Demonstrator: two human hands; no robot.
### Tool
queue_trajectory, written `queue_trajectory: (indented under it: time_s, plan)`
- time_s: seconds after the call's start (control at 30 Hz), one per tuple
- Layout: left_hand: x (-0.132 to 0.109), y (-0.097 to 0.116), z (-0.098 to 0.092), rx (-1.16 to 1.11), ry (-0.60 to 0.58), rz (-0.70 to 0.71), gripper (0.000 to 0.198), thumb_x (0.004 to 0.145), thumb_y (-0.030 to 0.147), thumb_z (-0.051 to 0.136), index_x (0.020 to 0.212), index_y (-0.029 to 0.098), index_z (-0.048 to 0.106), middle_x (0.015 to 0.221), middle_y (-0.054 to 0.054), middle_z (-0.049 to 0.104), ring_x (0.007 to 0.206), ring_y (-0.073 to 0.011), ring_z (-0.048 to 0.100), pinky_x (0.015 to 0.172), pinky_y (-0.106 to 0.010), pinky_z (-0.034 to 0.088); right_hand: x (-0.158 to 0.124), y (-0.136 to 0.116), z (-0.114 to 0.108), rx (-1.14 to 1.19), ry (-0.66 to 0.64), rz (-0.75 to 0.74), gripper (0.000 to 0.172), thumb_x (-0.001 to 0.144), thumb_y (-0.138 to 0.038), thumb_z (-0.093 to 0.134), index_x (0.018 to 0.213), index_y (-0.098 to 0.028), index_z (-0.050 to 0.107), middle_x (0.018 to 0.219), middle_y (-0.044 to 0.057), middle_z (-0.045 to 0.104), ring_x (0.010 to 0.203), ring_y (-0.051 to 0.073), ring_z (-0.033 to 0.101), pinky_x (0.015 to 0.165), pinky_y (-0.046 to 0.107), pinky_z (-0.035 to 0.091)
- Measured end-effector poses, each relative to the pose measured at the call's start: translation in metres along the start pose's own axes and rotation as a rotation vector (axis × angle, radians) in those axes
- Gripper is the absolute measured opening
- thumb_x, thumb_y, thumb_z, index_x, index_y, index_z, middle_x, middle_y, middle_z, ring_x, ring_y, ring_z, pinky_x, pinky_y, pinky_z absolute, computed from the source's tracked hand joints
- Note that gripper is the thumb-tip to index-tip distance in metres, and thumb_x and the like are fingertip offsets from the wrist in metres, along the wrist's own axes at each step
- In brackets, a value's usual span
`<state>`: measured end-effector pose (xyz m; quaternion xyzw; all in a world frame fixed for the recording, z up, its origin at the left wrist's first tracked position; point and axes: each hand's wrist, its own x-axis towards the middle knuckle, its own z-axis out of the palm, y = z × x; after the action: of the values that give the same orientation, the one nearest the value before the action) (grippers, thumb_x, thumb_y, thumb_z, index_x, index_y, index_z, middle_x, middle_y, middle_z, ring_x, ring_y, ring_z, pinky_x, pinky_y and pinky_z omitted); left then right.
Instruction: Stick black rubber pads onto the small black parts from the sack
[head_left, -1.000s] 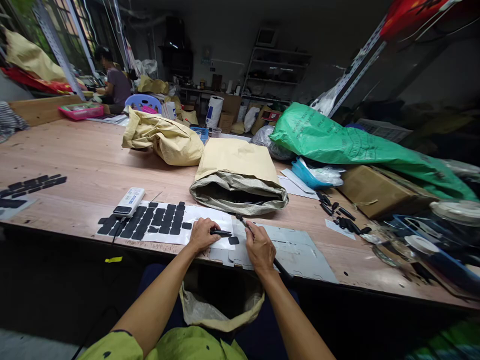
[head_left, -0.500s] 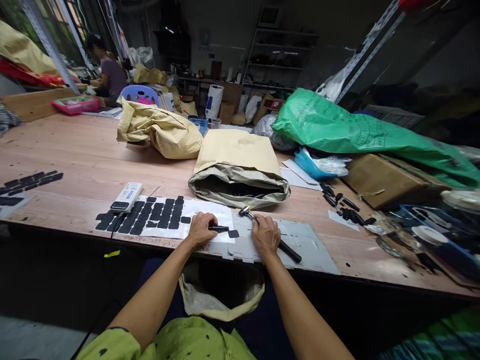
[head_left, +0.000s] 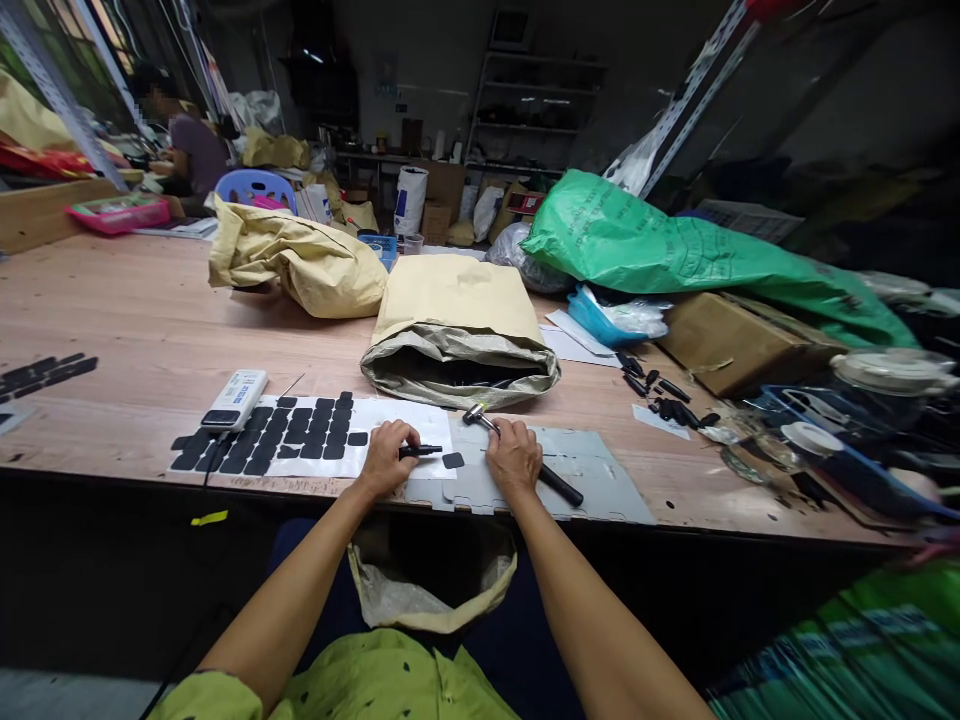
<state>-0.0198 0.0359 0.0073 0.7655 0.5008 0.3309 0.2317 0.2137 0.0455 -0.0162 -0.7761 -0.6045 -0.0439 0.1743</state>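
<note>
My left hand [head_left: 386,458] is closed around a slim black pen-like part [head_left: 426,451], which points right over the table edge area. Close to its tip, a small black square piece [head_left: 454,460] lies on the seam of a white sheet [head_left: 424,412] and a grey board [head_left: 604,475]. My right hand [head_left: 514,456] grips a small hammer [head_left: 562,486] by its shaft; its metal head points up and left, and the black handle end sticks out below the hand. Left of my hands, rows of black rounded pieces [head_left: 315,428] lie on the white sheet.
A paper sack [head_left: 457,290] lies open toward me, another sack [head_left: 300,260] behind left. A white device [head_left: 235,400] with a cable rests left. Black parts [head_left: 675,412], a cardboard box [head_left: 731,340] and a green bag [head_left: 660,240] are right. An open sack [head_left: 435,620] hangs at my lap.
The whole view has shifted, so the table and its things appear slightly further left and higher. Both hands keep their holds and stay about the same place on the table.
</note>
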Motion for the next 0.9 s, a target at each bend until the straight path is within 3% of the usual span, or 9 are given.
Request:
queue_trajectory:
  time_s: [0.07,0.2,0.27,0.4,0.5,0.6,0.7,0.8,0.9]
  plan:
    - [-0.017,0.013,-0.003,-0.024,-0.036,0.146,0.017,0.070,0.009,0.063,0.081,0.020,0.056,0.085,-0.001,0.062,0.085,-0.0200,0.054,0.083,-0.035,0.037,0.000,0.000,0.001,0.000,0.001,0.000,0.024,0.092,-0.025,0.053,0.113,-0.023,0.065,0.103,0.007,0.060,0.093,0.020,0.047,0.073,0.031,0.027]
    - [-0.066,0.031,0.007,-0.150,-0.316,0.317,0.014,0.080,0.019,0.065,0.093,0.022,0.060,0.091,-0.002,0.065,0.086,-0.0187,0.058,0.080,-0.032,0.040,0.001,0.000,0.002,0.002,0.005,0.003,0.024,0.092,-0.026,0.054,0.113,-0.023,0.064,0.103,0.007,0.059,0.094,0.020,0.047,0.074,0.031,0.028]
    - [-0.088,0.027,0.022,-0.137,-0.424,0.242,0.012,0.083,0.023,0.064,0.095,0.022,0.062,0.089,-0.001,0.065,0.081,-0.0172,0.059,0.075,-0.030,0.041,0.001,0.000,0.002,0.004,0.006,0.003,0.024,0.092,-0.026,0.054,0.114,-0.023,0.064,0.103,0.007,0.059,0.094,0.021,0.047,0.074,0.031,0.028]
    - [-0.108,0.007,0.049,-0.012,-0.479,-0.055,0.017,0.086,0.023,0.060,0.102,0.023,0.065,0.089,-0.002,0.065,0.079,-0.0169,0.061,0.072,-0.028,0.044,0.001,0.001,0.003,0.000,0.008,-0.001,0.024,0.092,-0.026,0.054,0.114,-0.024,0.064,0.103,0.007,0.059,0.094,0.021,0.047,0.073,0.030,0.028]
    - [-0.103,0.011,0.052,-0.012,-0.500,-0.018,0.022,0.083,0.022,0.064,0.104,0.024,0.067,0.095,-0.003,0.066,0.082,-0.0175,0.063,0.072,-0.027,0.046,0.001,0.001,0.004,-0.004,0.018,-0.003,0.023,0.092,-0.027,0.053,0.113,-0.024,0.063,0.103,0.006,0.059,0.093,0.021,0.047,0.074,0.031,0.028]
    - [-0.076,0.035,0.044,-0.206,-0.442,0.237,0.011,0.086,0.022,0.061,0.092,0.022,0.070,0.090,-0.003,0.069,0.079,-0.0146,0.063,0.070,-0.024,0.047,0.001,0.000,0.005,-0.025,0.029,-0.005,0.022,0.093,-0.027,0.052,0.111,-0.023,0.064,0.102,0.006,0.060,0.094,0.021,0.048,0.074,0.031,0.027]
    - [-0.018,0.061,0.039,-0.265,-0.230,0.313,0.013,0.088,0.027,0.060,0.088,0.020,0.070,0.077,-0.003,0.068,0.068,-0.0130,0.060,0.065,-0.023,0.046,0.000,-0.001,0.004,-0.036,0.028,-0.009,0.022,0.093,-0.026,0.051,0.111,-0.023,0.064,0.102,0.006,0.060,0.094,0.021,0.048,0.074,0.032,0.027]
    - [0.061,0.070,0.045,-0.131,0.034,0.133,0.016,0.090,0.026,0.057,0.088,0.018,0.071,0.083,-0.005,0.069,0.072,-0.0144,0.060,0.070,-0.025,0.047,0.000,-0.002,0.001,-0.025,0.023,-0.011,0.022,0.094,-0.026,0.051,0.111,-0.023,0.064,0.103,0.007,0.060,0.095,0.022,0.048,0.073,0.032,0.027]
    - [0.132,0.066,0.057,0.106,0.030,-0.148,0.024,0.095,0.028,0.050,0.102,0.019,0.071,0.103,-0.008,0.070,0.095,-0.0178,0.064,0.084,-0.027,0.047,0.000,-0.003,-0.001,-0.014,0.022,-0.010,0.021,0.094,-0.025,0.050,0.110,-0.023,0.064,0.101,0.006,0.060,0.094,0.021,0.048,0.073,0.032,0.027]
